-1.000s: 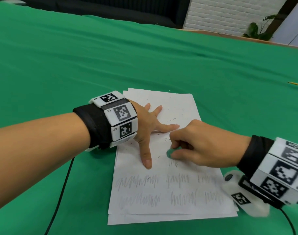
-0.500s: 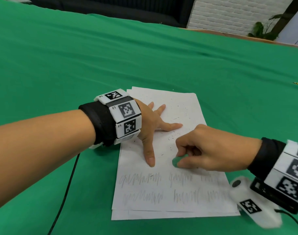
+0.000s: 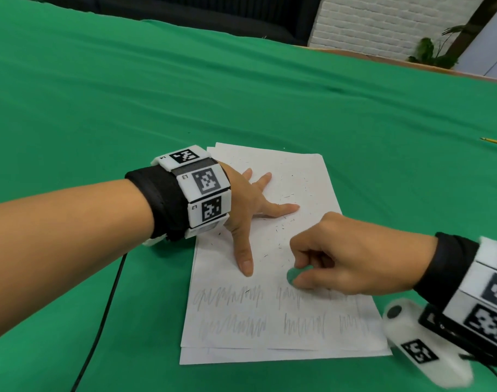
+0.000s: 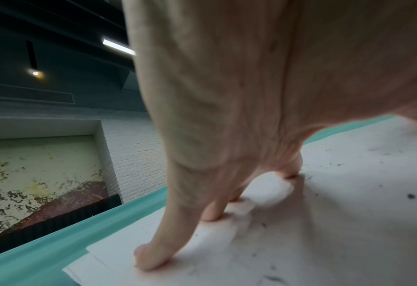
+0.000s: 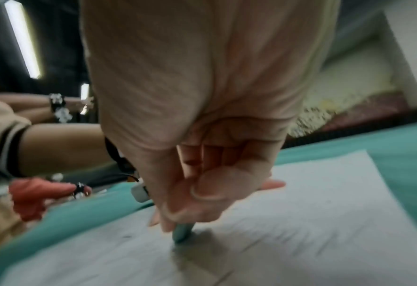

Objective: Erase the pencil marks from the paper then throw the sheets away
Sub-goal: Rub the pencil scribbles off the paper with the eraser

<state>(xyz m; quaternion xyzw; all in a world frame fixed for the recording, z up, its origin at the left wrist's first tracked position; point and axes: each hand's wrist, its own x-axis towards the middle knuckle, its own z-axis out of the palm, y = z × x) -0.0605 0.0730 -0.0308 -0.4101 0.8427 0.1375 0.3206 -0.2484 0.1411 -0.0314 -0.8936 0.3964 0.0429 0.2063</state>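
Note:
A small stack of white sheets (image 3: 298, 176) lies on the green cloth, with two rows of grey pencil scribbles (image 3: 230, 297) across the near half and dark eraser crumbs above them. My left hand (image 3: 250, 205) lies spread flat on the top sheet, fingertips (image 4: 151, 259) pressing the paper (image 4: 349, 212). My right hand (image 3: 340, 256) pinches a green eraser (image 3: 294, 274) whose tip (image 5: 181, 234) touches the sheet (image 5: 324, 222) just above the middle scribble of the upper row.
A yellow pencil (image 3: 496, 142) lies on the green tablecloth (image 3: 157, 94) at the far right edge of view. A black cable (image 3: 100, 321) runs from my left wrist toward me. Another person's arm (image 5: 56, 147) shows in the right wrist view.
My right hand with the eraser has slid toward me down the sheet, closer to the upper row of scribbles. The left hand has stayed pressed on the paper.

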